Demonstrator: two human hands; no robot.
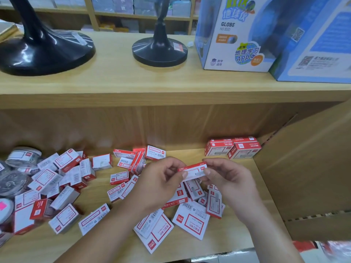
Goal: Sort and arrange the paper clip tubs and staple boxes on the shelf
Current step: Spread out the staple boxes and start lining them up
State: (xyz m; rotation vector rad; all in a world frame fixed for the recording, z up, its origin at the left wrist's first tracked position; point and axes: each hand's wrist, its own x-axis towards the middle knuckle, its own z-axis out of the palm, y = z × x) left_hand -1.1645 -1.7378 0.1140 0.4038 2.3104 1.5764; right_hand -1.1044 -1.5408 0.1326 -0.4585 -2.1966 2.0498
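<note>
- Staple box in hand [192, 171] — red and white, held level above the lower shelf [237, 234]; left hand [161, 184] pinches its left end, right hand [226, 179] pinches its right end, fingers curled onto it, so both hands are closed on the one box. Held label-up, probably to read or square it before placing.
- Neat stack of staple boxes [232, 148] — back right corner of the lower shelf, against the rear panel, labels facing out; likely the start of the sorted row and the place meant for the held box.
- Loose staple boxes [62, 188] — scattered flat, tilted and overlapping across the left and middle of the shelf, more lying beneath the hands; not yet sorted.
- Paper clip tubs [22, 155] — round, clear, grouped at the far left edge, partly buried by boxes; contents too blurred to confirm.
- Cardboard flap [307, 164] — leaning at the shelf's right end, just beside the neat stack.
- Upper shelf [133, 88] — two black stands [159, 52] and globe cartons [235, 35], apart from the work.
</note>
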